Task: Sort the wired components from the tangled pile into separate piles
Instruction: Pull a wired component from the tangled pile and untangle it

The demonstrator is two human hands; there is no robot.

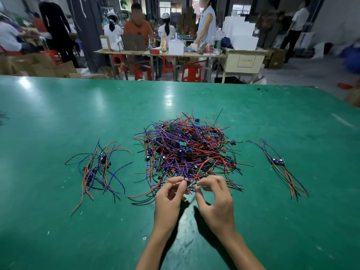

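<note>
Both hands, left hand and right hand, pinched one small wired component at the near edge of the tangled red-blue-black wire pile on the green desk, likely mid-untangling; next it needs pulling free toward a side pile.

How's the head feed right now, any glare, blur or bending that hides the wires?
Head view: overhead light leaves glare patches on the green table, none over the tangled pile; both hands, left and right, cast dark shadows toward the camera; the wide lens curves the table's far edge; the background people look soft.
</note>
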